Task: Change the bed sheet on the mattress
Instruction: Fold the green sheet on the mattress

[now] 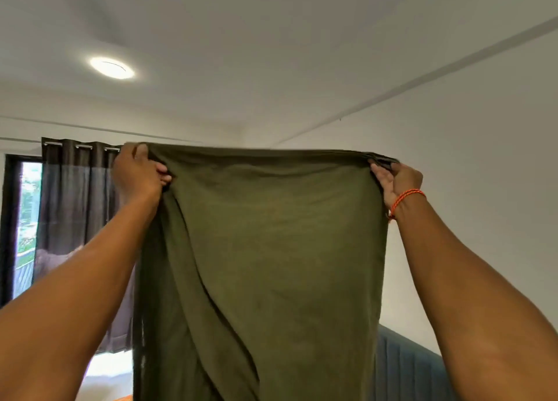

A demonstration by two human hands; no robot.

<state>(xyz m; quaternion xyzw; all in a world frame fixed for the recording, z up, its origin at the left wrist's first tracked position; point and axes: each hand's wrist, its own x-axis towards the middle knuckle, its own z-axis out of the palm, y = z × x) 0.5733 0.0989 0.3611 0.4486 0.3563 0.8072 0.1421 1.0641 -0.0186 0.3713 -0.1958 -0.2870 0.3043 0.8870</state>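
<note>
An olive-green bed sheet [271, 249] hangs folded in front of me, held up high at arm's length. My left hand [137, 174] grips its top left corner and my right hand [395, 183], with an orange cord on the wrist, grips the top right corner. The top edge is stretched almost level between the two hands, and the cloth falls in long folds past the bottom of the view. The mattress is hidden behind the sheet.
A blue padded headboard [404, 367] shows at the lower right against a white wall. Dark curtains [75, 195] cover a window [27, 219] at the left. A round ceiling light [112, 68] glows above. A pale surface [108, 370] lies low at the left.
</note>
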